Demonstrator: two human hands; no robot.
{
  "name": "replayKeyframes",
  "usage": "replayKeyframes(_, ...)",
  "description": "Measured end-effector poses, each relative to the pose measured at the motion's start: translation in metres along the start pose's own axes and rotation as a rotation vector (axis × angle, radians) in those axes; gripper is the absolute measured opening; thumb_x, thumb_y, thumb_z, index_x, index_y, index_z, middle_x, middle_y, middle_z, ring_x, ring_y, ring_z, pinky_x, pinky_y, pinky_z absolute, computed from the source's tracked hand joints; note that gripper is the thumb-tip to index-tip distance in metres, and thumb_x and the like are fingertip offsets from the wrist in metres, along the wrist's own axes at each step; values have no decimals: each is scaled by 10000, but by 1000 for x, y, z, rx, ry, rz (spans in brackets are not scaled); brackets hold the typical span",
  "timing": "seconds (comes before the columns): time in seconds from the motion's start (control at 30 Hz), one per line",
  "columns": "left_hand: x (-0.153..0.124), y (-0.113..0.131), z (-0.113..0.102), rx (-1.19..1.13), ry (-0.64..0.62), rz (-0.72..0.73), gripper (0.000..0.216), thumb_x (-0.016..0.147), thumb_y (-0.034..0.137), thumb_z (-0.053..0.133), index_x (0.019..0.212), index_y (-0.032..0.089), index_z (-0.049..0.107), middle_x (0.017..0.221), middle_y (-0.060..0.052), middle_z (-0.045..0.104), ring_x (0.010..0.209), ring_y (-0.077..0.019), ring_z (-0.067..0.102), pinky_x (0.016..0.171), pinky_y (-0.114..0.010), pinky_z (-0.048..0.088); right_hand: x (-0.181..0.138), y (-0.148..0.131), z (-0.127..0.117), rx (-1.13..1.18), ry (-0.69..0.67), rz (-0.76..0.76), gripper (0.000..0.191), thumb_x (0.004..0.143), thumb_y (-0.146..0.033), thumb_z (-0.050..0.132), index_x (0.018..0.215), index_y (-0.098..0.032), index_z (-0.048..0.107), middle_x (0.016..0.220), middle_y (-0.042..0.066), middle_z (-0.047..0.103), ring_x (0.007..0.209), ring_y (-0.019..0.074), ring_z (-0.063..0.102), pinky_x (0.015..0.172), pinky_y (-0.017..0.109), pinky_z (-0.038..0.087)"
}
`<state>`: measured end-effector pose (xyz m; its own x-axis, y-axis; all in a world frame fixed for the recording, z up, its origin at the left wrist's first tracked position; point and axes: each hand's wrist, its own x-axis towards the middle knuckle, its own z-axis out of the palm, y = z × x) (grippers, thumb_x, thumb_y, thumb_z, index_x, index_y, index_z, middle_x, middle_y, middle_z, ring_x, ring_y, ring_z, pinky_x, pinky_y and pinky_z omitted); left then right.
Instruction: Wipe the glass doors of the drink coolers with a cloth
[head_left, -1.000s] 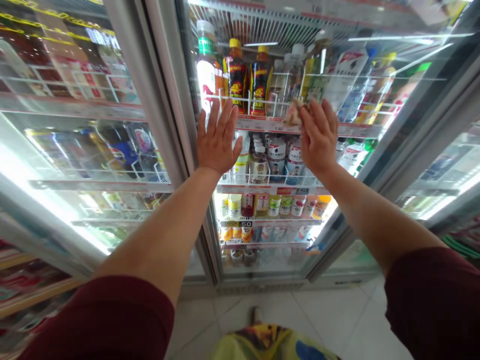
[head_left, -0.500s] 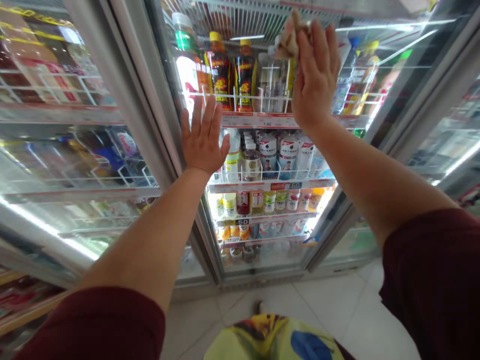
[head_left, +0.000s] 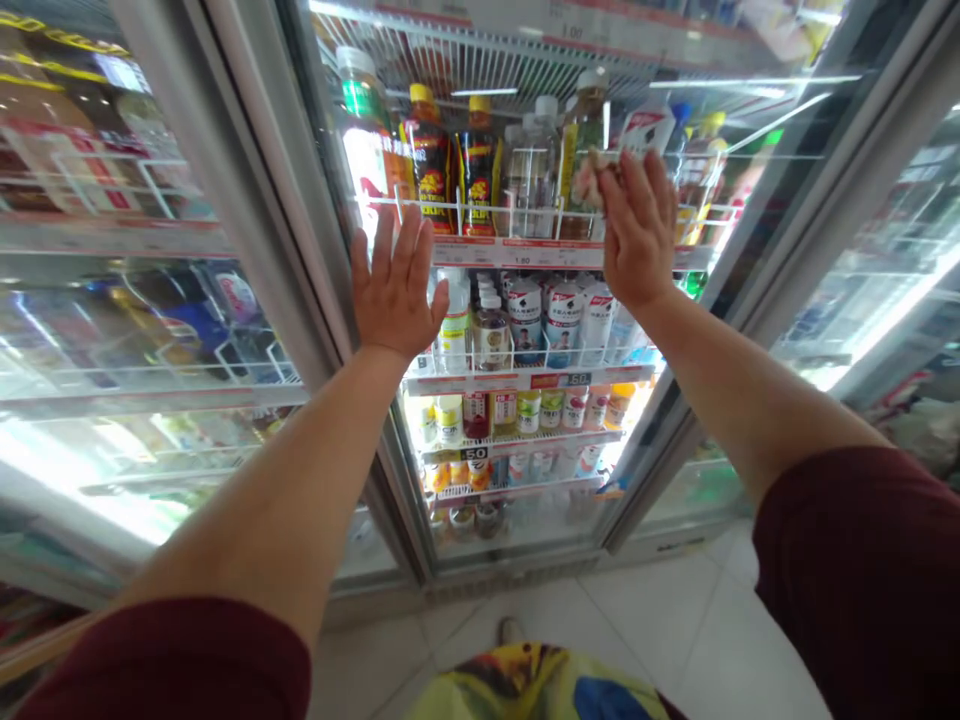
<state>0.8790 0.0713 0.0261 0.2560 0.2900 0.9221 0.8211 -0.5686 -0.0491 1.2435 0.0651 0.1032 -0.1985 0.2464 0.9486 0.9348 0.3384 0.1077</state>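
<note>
Flat against the glass door of a drinks fridge, my left hand has its fingers spread and holds nothing. It lies near the door's left frame. My right hand presses a crumpled, pale beige cloth to the same glass, further right and slightly higher. Part of the cloth is hidden under the fingers. Behind the glass, near the hands, stand dark bottles with yellow caps and a white-capped bottle with a green neck label.
Several shelves of bottles and cans fill the fridge behind the glass. Metal door frames run along both sides, with more glass-fronted fridges beyond. Below is a tiled floor, with a shoe and yellow patterned clothing at the bottom.
My right hand has slid down the glass with the cloth. The left hand stays on the glass in about the same spot, while the view has tilted up slightly.
</note>
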Motion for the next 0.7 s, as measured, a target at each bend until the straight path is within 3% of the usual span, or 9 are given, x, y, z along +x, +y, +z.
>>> replayKeyframes(0.07,0,0,-1,-12,-10,-3,831,978,404,543,1754,263,282,1811,2,233,1714,-342,105,1421,-649,-13,-15,14,2,7,-5,-8,569,1180,-467,227,1653,-243,450,1734,56,451,1720,222,98,1394,609,118)
replayKeyframes(0.17,0,0,0,-12,-5,-1,844,966,385,559,1754,275,279,1813,16,220,1715,-337,100,1424,-642,-23,-34,31,8,-24,164,150,646,1182,-445,126,1660,-117,411,1768,152,367,1707,217,106,1399,579,100)
replayKeyframes(0.23,1,0,0,-5,1,0,837,972,376,555,1756,298,272,1816,40,202,1717,-320,94,1431,-620,-31,-53,31,13,-64,235,219,648,1176,-401,101,1670,-100,392,1765,172,350,1715,242,113,1391,600,147)
replayKeyframes(0.3,1,0,1,-3,1,-5,831,979,376,548,1757,313,264,1817,58,190,1718,-310,87,1435,-607,-33,-73,25,13,-101,157,159,593,1168,-365,171,1672,-181,424,1746,125,395,1721,272,147,1377,617,210)
replayKeyframes(0.37,1,1,1,-7,0,-9,826,983,379,543,1758,312,263,1816,59,191,1718,-308,84,1435,-609,-36,-89,23,9,-118,-10,16,541,1149,-355,279,1629,-264,511,1710,74,474,1705,291,230,1370,606,250)
replayKeyframes(0.43,1,1,0,-18,1,-9,830,980,375,549,1757,308,266,1814,51,202,1718,-309,89,1433,-616,-36,-94,29,4,-126,-90,-47,523,1129,-357,333,1589,-284,571,1686,66,519,1685,301,290,1365,603,266)
replayKeyframes(0.6,2,1,-2,-37,7,1,841,966,367,572,1751,285,282,1805,-14,247,1709,-325,145,1421,-651,4,-89,55,7,-99,167,253,623,1117,-362,247,1662,-150,459,1742,164,406,1708,327,206,1364,640,255)
replayKeyframes(0.7,4,2,-2,-48,21,2,820,976,378,557,1745,256,296,1796,-62,280,1700,-346,176,1403,-684,36,-104,51,15,-88,158,265,625,1107,-358,251,1656,-159,472,1730,170,426,1708,334,205,1359,651,256)
